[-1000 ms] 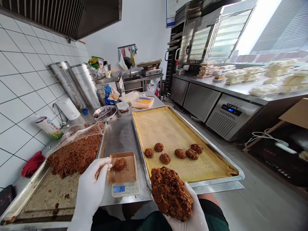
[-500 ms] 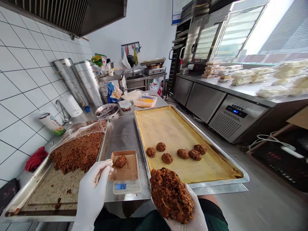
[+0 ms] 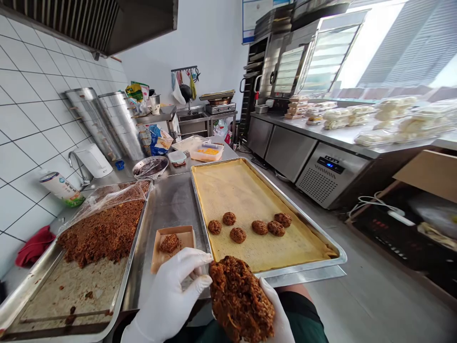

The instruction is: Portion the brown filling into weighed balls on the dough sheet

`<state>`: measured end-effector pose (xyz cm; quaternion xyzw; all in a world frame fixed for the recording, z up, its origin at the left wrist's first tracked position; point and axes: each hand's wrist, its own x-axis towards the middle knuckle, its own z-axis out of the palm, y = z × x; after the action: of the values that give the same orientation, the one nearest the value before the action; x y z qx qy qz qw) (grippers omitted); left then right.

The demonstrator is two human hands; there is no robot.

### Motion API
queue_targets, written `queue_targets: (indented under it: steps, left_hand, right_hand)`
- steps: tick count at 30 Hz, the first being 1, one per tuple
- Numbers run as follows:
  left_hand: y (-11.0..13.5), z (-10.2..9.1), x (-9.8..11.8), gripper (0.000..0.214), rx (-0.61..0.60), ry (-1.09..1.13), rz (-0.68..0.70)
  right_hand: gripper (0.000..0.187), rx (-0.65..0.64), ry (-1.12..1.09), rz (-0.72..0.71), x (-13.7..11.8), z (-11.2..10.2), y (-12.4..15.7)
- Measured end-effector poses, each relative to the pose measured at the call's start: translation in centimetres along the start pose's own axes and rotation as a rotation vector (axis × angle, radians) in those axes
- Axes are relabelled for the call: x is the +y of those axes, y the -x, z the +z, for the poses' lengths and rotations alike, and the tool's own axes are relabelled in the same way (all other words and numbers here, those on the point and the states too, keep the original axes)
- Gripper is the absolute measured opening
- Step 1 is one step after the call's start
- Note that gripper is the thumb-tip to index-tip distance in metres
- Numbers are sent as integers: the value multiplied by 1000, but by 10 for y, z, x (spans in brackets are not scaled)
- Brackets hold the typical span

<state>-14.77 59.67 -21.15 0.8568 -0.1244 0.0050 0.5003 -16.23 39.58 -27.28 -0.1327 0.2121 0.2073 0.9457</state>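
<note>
A large clump of sticky brown mixture (image 3: 241, 300) rests in my right hand (image 3: 276, 309), whose white-gloved fingers wrap around its right side and underside. At its left edge is my left hand (image 3: 174, 290), also gloved, with thumb and forefinger apart and the tips at or just touching the clump. Behind the left hand, a small lump of the mixture (image 3: 170, 243) sits in a brown paper box (image 3: 178, 230); the scale under the box is hidden now. Several shaped brown patties (image 3: 238, 235) lie on the lined baking tray (image 3: 228, 190) ahead.
To the left, a metal tray (image 3: 117, 300) holds a big mound of the mixture (image 3: 107, 228), partly under plastic film. Farther back are a film-covered bowl (image 3: 150, 166) and a plastic tub (image 3: 207, 151). Packed clear boxes (image 3: 378, 138) line the right counter.
My left hand has moved right from beside the paper box to the clump's edge, now blocking the scale. The view has turned slightly right. The right hand keeps its clump.
</note>
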Motion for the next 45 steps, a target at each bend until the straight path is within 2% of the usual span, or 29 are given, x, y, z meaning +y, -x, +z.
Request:
queue_targets:
  steps: [4,7,14,19,29,40,45]
  left_hand:
    - [-3,-1,14,33,-144,-79,77]
    - [-5,-3,21,31,-204,-155,83]
    - [-5,6,23,18,-126,-270,-35]
    - [-9,13,24,8,-102,-341,-74]
    - [-10,2,32,16,-156,-236,-83]
    - [-13,12,26,21,-57,-260,-115]
    - [-12,2,31,24,-62,-281,-146]
  right_hand:
    - [26,-39,55,-51,1,3,3]
    - [23,-43,64,-47,1,3,3]
    - [29,-34,92,-57,4,-8,0]
    - [22,-84,77,-33,5,-11,-1]
    - [29,-63,42,-43,0,-7,0]
    - [26,-77,57,1,1,-5,1]
    - [30,-81,48,12,0,-3,1]
